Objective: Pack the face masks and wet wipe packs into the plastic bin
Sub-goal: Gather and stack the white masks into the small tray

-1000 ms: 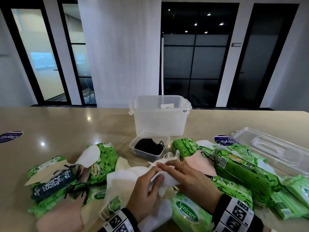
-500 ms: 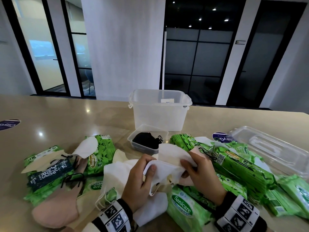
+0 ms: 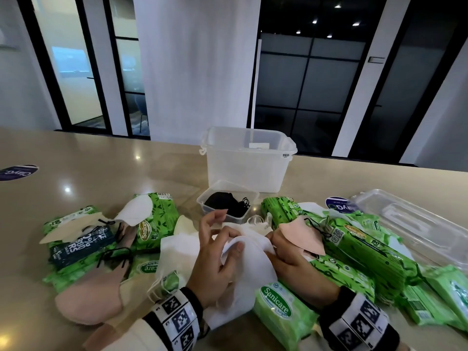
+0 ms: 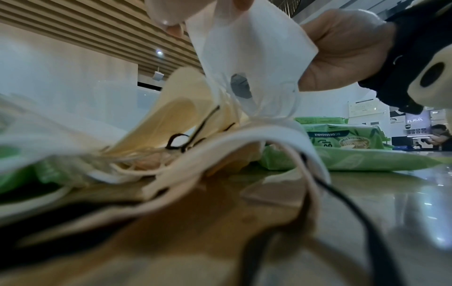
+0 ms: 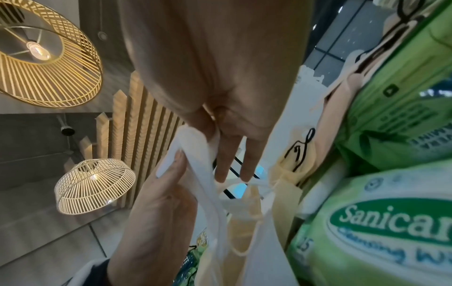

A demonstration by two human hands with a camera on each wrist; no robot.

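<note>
while both hands point(image 3: 253, 264) pinch it, white mask point(image 3: 249, 259) lies between them.

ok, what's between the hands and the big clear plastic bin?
Head view: a small clear tray holding black face masks, directly before the big clear plastic bin.

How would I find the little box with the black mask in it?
Look at the tall clear plastic bin standing at the far middle of the table. Right in front of it sits a small clear tub. It is the only container holding black masks.
</note>
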